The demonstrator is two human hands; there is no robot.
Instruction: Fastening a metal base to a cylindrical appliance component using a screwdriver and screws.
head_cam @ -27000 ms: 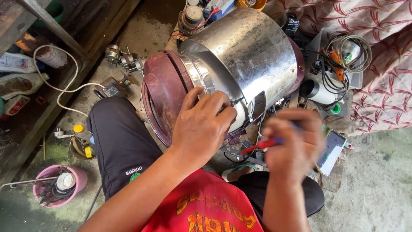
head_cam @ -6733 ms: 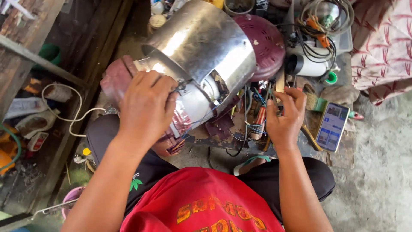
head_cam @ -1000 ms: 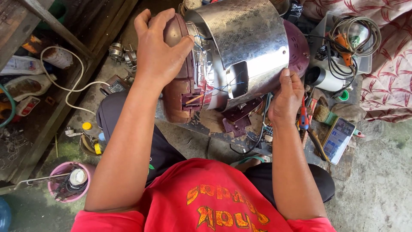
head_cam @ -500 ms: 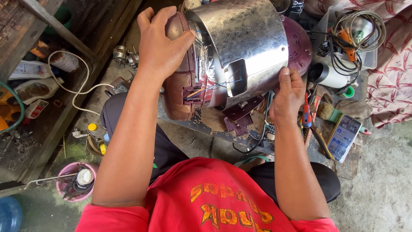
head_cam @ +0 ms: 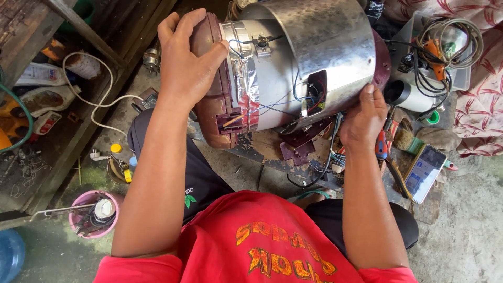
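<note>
Fig.: steel cooker body (head_cam: 319, 47) lies on its side above the lap; left hand (head_cam: 188, 63) grips its maroon base (head_cam: 212, 112), right hand (head_cam: 364, 118) cups far end. Risk: loose wires (head_cam: 272, 105) w/ sharp cut-out nearby may snag or tear.

Informal repair workshop, probably floor-level and partly outdoors. Landmark: opened steel cooker body (head_cam: 314, 57) with exposed wiring. Right of it, coiled cables (head_cam: 450, 42), screwdriver (head_cam: 381, 147), phone (head_cam: 424, 170). Left, wooden shelving (head_cam: 63, 31) with bottles; below-left, pink tub (head_cam: 94, 215) of parts on bare concrete.
</note>
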